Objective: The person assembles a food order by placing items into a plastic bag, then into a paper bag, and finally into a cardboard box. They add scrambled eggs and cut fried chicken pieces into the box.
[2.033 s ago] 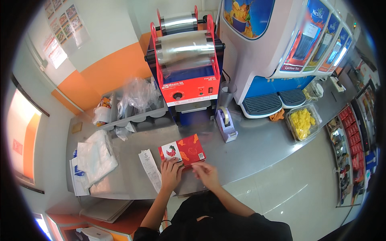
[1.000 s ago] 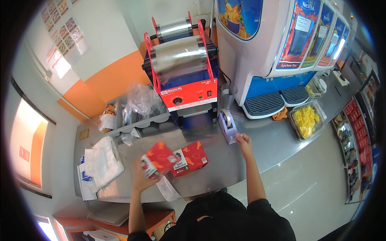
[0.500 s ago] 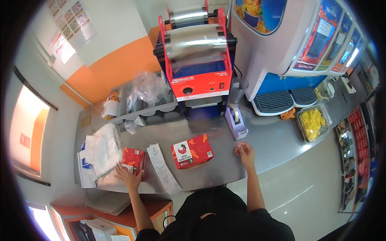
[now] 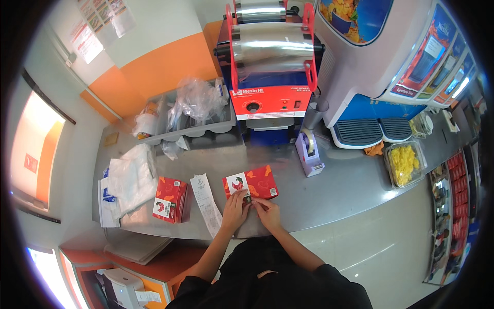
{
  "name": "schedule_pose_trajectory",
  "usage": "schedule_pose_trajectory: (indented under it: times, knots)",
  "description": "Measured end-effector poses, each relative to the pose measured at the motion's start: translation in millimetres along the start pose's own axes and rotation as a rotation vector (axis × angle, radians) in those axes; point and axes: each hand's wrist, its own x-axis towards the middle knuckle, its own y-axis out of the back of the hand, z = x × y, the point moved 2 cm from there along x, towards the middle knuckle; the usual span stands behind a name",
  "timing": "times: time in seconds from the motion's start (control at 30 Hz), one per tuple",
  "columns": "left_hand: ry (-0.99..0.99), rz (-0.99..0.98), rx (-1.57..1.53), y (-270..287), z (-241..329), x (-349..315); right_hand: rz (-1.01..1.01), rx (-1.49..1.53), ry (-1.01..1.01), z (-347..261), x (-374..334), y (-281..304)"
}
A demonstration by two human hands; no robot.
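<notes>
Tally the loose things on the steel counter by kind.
Red printed cardboard boxes: 2
Long white paper receipt: 1
Lilac tape dispenser: 1
Clear plastic tub of yellow food: 1
Total: 5

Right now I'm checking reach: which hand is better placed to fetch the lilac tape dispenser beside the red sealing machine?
Probably the right hand. The lilac tape dispenser stands up and to its right, with bare steel counter between. The left hand would have to cross the red printed carton.
</notes>
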Motion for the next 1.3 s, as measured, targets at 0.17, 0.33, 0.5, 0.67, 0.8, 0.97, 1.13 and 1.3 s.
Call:
schedule_pose_trajectory:
  times: [0.17, 0.33, 0.5, 0.67, 0.8, 0.97, 1.13, 1.3]
  knots:
    - [-0.117, -0.052, -0.003, 1.9, -6.2, -2.0, 0.032, 0.018, 0.018, -5.8, -0.8, 1.9]
    - [-0.139, -0.075, 0.039, 1.9, -8.8, -2.6, 0.081, -0.312, 0.446, 20.3, 5.0, 2.7]
    - [-0.081, -0.146, 0.007, 4.9, -9.6, -4.8, 0.002, -0.360, 0.430, 23.5, 5.5, 14.3]
    - [0.844, 0.417, 0.229, 14.6, -88.8, -58.6, 0.755, -0.442, 0.276, -39.0, 18.9, 100.3]
    - [0.961, 0.322, 0.346, 35.0, -102.6, -47.2, 0.772, -0.790, 0.270, -15.9, 84.8, 188.7]
    - [0.721, 0.346, 0.041, 46.5, -142.9, -50.0, 0.331, 0.018, -0.157, -26.5, 105.5, 200.9]
    - [0.448, 0.039, -0.377, 120.7, -16.4, 15.0, 0.169, 0.594, 0.110, -9.2, 68.8, 208.7]
    - [0.185, -0.314, -0.103, 66.2, -11.1, 67.4, 0.411, 0.295, 0.071, 31.0, 62.2, 195.1]
